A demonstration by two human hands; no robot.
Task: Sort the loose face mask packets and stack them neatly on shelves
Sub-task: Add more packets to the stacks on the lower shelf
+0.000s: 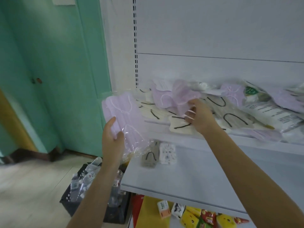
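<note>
The left hand [113,137] grips a lilac mask packet [122,116] held off the upper shelf [213,137], while the right hand [199,115] pinches another lilac packet [184,94] atop the loose pile [230,111] there.

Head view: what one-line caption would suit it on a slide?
Left hand holds a lilac mask packet; right hand pinches a second packet on the jumbled upper shelf.

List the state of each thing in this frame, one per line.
Left hand: holds first lilac packet, off the shelves.
Right hand: pinches second lilac packet in the pile.
Packet pile: jumbled, overlapping, on upper shelf.
Grey packet: on lower shelf, unstacked.
</note>
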